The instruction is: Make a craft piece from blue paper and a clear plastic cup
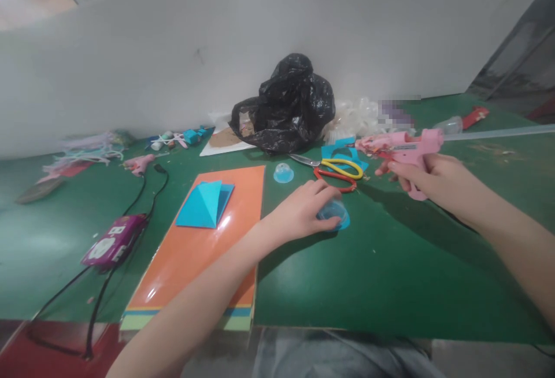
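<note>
My left hand (pixel 306 210) reaches across the table, its fingers and thumb curled round a small clear plastic dome (pixel 336 211) with a blue piece beneath it. A second dome (pixel 283 173), clear with blue at its base, sits just beyond that hand. Raised above the table, my right hand (pixel 433 175) grips a pink hot glue gun (pixel 416 145) by its handle. Its nozzle points left and a long translucent glue stick (pixel 498 133) sticks out the back. Between the hands lie scissors (pixel 336 173) with one yellow and one red handle, partly over cut blue paper (pixel 336 151).
A folded blue paper (pixel 206 204) rests on an orange sheet stack (pixel 229 251) at left. Farther left are a purple power strip (pixel 115 242) with black cords and another pink glue gun (pixel 139 164). A black plastic bag (pixel 290 106) stands by the white wall.
</note>
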Available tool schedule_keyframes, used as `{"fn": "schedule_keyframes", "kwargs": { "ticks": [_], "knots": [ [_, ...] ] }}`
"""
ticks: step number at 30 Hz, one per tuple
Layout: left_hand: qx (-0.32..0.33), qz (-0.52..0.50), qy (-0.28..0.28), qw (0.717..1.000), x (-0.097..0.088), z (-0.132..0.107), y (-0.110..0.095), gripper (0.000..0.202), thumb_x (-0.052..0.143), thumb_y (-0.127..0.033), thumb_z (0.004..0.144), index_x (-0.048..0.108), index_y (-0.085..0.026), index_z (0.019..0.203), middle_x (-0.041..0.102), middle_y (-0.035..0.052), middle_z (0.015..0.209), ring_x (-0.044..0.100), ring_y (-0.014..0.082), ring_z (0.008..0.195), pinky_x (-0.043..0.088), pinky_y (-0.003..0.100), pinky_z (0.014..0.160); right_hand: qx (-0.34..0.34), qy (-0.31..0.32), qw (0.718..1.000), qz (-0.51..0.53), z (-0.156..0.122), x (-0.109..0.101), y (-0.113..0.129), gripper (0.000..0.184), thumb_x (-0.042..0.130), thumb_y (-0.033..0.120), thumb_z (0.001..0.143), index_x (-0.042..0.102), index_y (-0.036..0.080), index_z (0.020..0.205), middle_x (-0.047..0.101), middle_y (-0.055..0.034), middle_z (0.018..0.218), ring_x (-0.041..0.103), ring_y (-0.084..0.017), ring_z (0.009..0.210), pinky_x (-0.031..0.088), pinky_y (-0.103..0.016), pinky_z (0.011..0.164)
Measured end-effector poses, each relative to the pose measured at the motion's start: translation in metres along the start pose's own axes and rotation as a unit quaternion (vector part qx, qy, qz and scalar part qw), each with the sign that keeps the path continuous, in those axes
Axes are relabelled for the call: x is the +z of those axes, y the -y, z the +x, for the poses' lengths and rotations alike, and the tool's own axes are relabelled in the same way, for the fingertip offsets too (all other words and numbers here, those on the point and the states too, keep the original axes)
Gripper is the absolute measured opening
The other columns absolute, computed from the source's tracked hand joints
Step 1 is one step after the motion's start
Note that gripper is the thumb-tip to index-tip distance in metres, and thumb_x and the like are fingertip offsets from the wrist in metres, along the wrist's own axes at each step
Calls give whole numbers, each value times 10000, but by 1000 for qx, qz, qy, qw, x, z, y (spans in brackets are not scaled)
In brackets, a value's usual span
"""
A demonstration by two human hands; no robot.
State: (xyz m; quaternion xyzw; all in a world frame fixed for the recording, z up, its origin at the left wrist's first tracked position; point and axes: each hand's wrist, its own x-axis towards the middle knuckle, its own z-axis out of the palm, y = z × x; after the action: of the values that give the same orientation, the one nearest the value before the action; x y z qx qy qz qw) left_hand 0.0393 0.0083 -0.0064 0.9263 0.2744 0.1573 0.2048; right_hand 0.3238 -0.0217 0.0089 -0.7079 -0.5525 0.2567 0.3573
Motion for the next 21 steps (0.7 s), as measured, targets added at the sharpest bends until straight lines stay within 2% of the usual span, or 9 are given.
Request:
{"fn": "schedule_keyframes", "kwargs": {
  "ticks": [5,13,21],
  "knots": [
    [1,-5,4,1000,-2,1,-2,349,684,-340,941,623,-180,1245,643,122,1259,610,281,1157,513,420,1016,8,-15,1000,-16,-1,0,3,520,646,762,671,540,267,554,762,-100,758,678,-262,709,486,-393,608],
    [-9,16,17,1000,-5,2,-6,281,672,-311,957,623,-193,1208,649,106,1254,606,265,1166,514,420,1028,-3,-13,1000,-4,0,1,0,530,687,755,694,554,259,561,736,-88,706,693,-264,698,499,-379,581],
    [-17,53,27,998,-5,3,-10,270,669,-286,953,616,-190,1200,659,104,1264,627,267,1174,523,403,1015,2,-11,1000,-23,0,2,3,529,647,776,671,550,263,591,727,-81,714,668,-242,664,514,-380,591]
  ]
}}
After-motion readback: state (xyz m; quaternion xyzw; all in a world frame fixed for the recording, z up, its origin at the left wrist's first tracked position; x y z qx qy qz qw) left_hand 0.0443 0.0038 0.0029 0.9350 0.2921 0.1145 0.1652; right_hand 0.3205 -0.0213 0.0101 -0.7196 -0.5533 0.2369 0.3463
